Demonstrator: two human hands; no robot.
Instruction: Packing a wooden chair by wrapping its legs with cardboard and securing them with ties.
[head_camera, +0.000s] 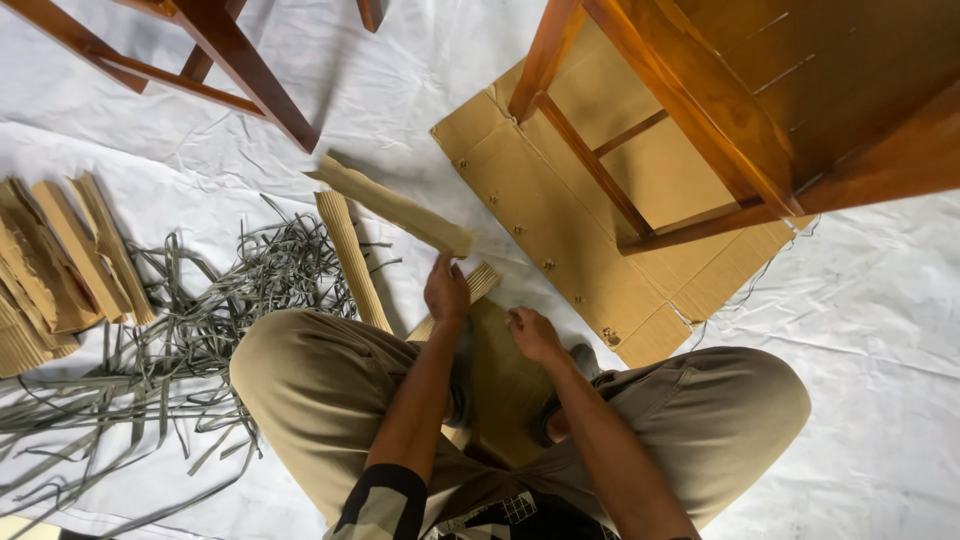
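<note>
White fabric floor sheet (880, 300), seated person handling brown corrugated cardboard strips.

The left hand (446, 290) pinches one end of a long brown cardboard strip (395, 205), which extends from the hand toward 10 o'clock, raised off the sheet. The right hand (534, 335) rests with fingers curled on a brown cardboard piece (500, 385) lying between the knees; whether it grips the piece cannot be told. A flat cardboard panel (540, 215) lies at 1 o'clock under a wooden chair frame (720, 110). Grey-green cut strands (200, 330) spread at 9 o'clock, beside stacked cardboard strips (55, 265).
</note>
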